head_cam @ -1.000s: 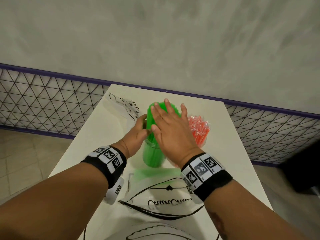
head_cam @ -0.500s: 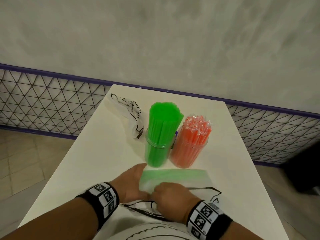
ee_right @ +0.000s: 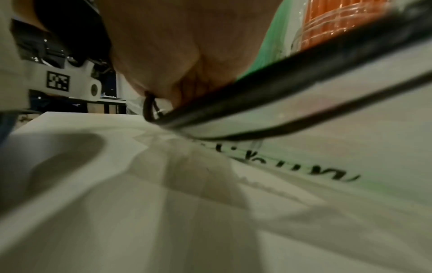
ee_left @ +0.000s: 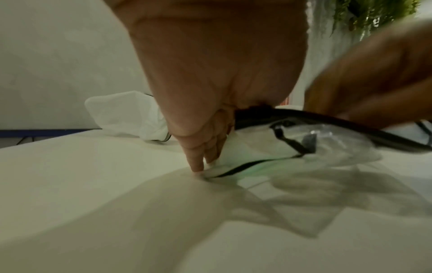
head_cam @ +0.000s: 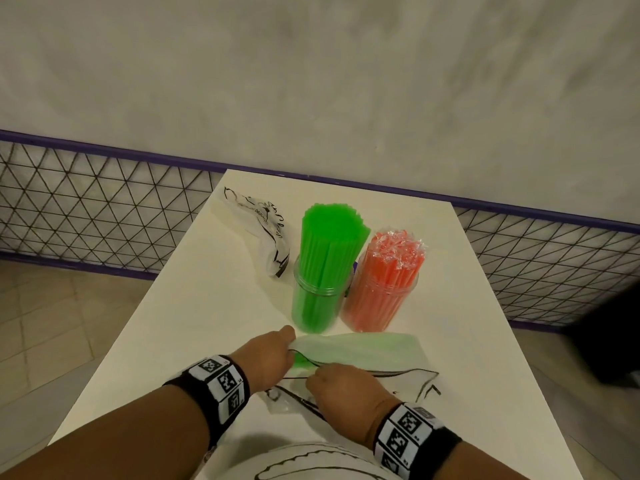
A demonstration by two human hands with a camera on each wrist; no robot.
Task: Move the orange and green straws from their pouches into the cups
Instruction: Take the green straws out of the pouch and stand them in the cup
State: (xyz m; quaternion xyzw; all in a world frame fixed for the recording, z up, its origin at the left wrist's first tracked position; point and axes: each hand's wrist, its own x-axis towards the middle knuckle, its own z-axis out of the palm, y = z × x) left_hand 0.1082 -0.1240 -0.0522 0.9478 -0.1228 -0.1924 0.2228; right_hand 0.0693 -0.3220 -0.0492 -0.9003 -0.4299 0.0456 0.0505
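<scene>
Green straws stand bundled in a clear cup at mid-table. Beside it on the right, wrapped orange straws fill a second clear cup. In front of both cups lies a translucent green-tinted pouch with black trim. My left hand grips the pouch's left end, its fingertips down on the table. My right hand pinches the pouch's black-trimmed rim just beside it. What is inside the pouch does not show.
A crumpled white pouch lies at the back left of the white table. A wire mesh fence with a purple rail runs behind the table, with a grey wall above it. A dark object sits on the floor at right.
A second ago both hands were on the green straws in the cup. They let go, drew back to the table's near end and took hold of the green-tinted pouch.
</scene>
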